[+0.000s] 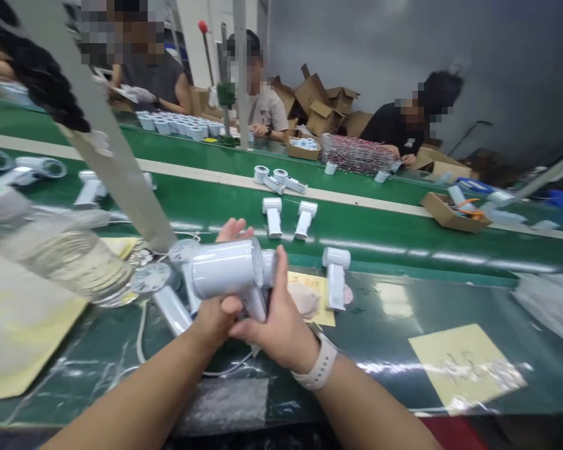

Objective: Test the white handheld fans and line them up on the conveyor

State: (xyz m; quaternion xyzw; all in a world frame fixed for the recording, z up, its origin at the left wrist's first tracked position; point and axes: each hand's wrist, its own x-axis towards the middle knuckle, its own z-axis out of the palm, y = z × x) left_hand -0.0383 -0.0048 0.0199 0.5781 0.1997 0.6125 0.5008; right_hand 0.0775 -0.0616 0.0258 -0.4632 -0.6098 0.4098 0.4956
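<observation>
A glossy white hair dryer (225, 269) is held in front of me above the bench, its thick barrel lying nearly level and its handle slanting down. My left hand (213, 320) is closed around it from the left, thumb in front and fingertips showing beyond the barrel. On the other side, my right hand (286, 322), with a white watch band at the wrist, grips the handle and the narrower right end. Its fingers point upward. Just left of the barrel lies another white piece with a round, slotted head (152, 278). The handle's lower end is partly hidden by my hands.
Several white dryers lie on the green conveyor (206, 212); one dryer (338, 275) is close on the right. A metal post (122, 169) rises at left beside a bag of metal discs (91, 265). Yellow paper (464, 362) lies at right. Co-workers sit across the belt.
</observation>
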